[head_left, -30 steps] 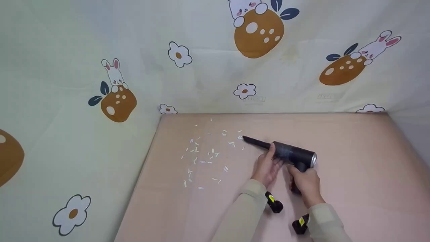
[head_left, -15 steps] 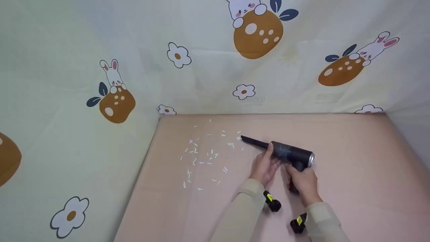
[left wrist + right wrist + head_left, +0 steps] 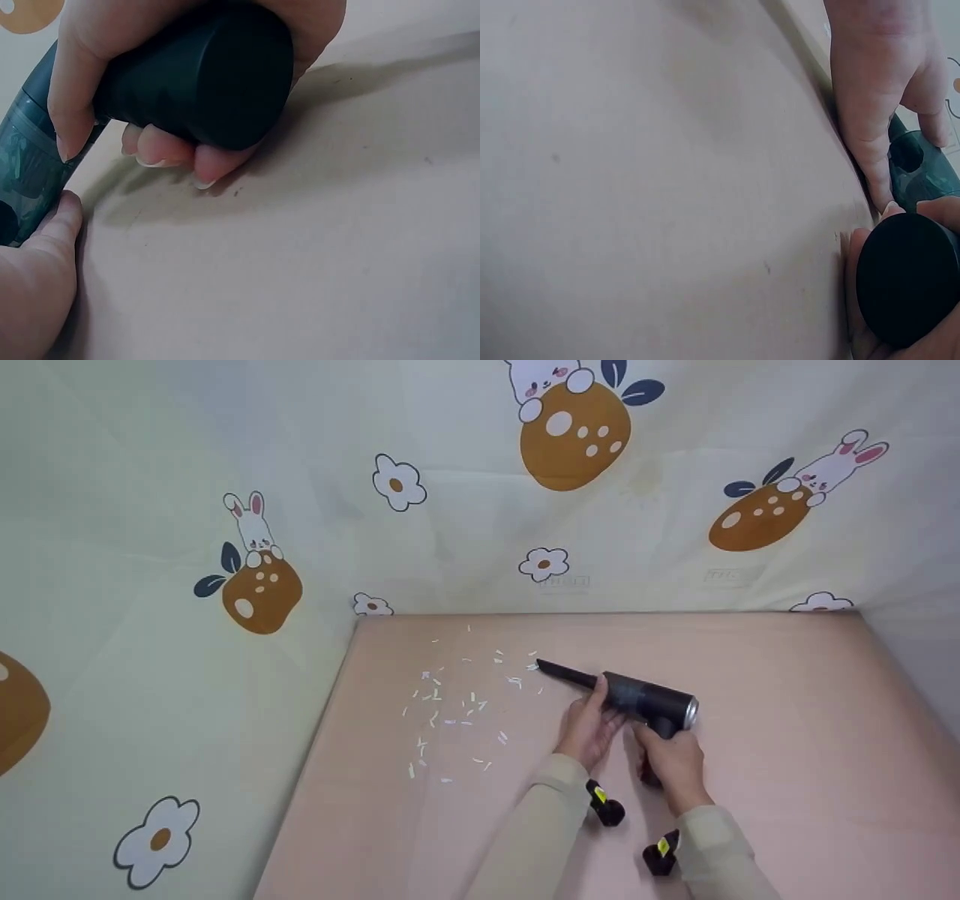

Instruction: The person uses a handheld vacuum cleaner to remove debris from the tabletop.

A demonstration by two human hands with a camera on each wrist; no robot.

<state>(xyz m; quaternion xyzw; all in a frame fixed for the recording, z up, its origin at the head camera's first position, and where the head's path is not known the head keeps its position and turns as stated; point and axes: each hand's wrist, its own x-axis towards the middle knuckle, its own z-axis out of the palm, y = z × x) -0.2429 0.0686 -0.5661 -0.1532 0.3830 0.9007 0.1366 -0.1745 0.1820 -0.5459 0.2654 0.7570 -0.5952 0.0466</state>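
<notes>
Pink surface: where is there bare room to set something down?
Bare: the pink surface right of the black handheld device and right hand; also nearer than the white scraps, left of the left sleeve. Crowded: from the scraps to the nozzle, and around the left hand.

Soft, even light across the head view, with a bright glint on the silver rim [image 3: 692, 712] right of centre! Wrist views now: dimmer, greyer, soft-edged shadows spreading over the pale surface [image 3: 315, 270].
</notes>
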